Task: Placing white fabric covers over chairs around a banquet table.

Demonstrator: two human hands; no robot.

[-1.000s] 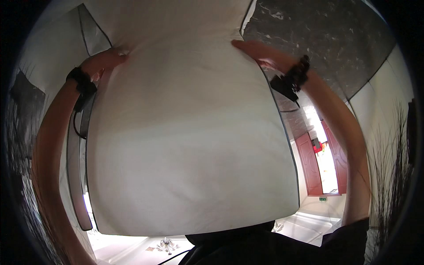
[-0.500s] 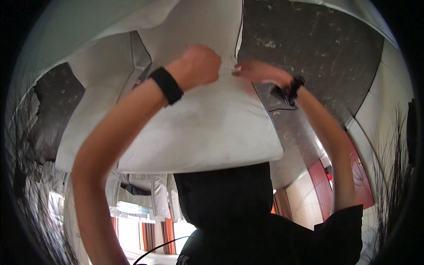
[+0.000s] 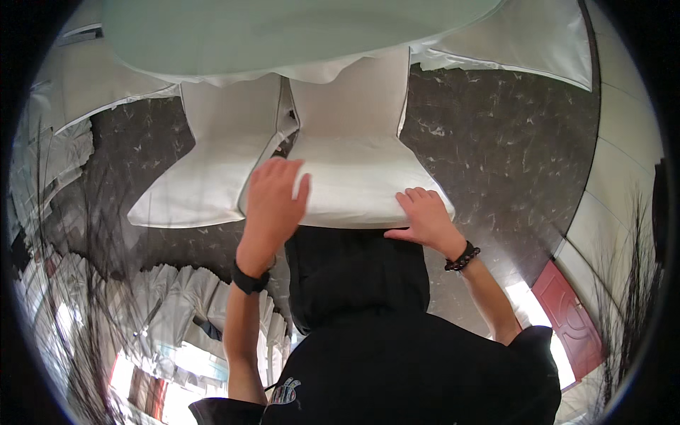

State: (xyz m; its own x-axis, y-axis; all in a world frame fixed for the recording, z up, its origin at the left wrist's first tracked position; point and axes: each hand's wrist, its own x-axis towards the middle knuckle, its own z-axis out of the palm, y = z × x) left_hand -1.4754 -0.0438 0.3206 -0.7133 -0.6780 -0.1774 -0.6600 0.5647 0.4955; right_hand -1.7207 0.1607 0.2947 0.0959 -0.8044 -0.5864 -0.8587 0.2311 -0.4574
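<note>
A chair in a white cloth cover (image 3: 354, 159) stands directly in front of me, its seat toward me. Over the left side of its seat is my left hand (image 3: 274, 202), fingers stretched forward and thumb apart, holding nothing. Fingers of my right hand (image 3: 427, 218) lie on the seat's front right corner, with the thumb out to the side along the front edge. Left of this chair is a second white-covered chair (image 3: 191, 184); a narrow gap divides the two.
A round table with a pale cloth (image 3: 297, 35) spans the far side, over the chair backs. More white-covered chairs (image 3: 524, 42) flank it. Dark marbled floor (image 3: 510, 149) surrounds them. A red door (image 3: 570, 319) is at the right, and several white-covered chairs (image 3: 177, 297) stand behind my left side.
Both hands have come back toward me from the chair's backrest to the front of its seat, and have moved apart. The view has shifted, bringing the round table into sight.
</note>
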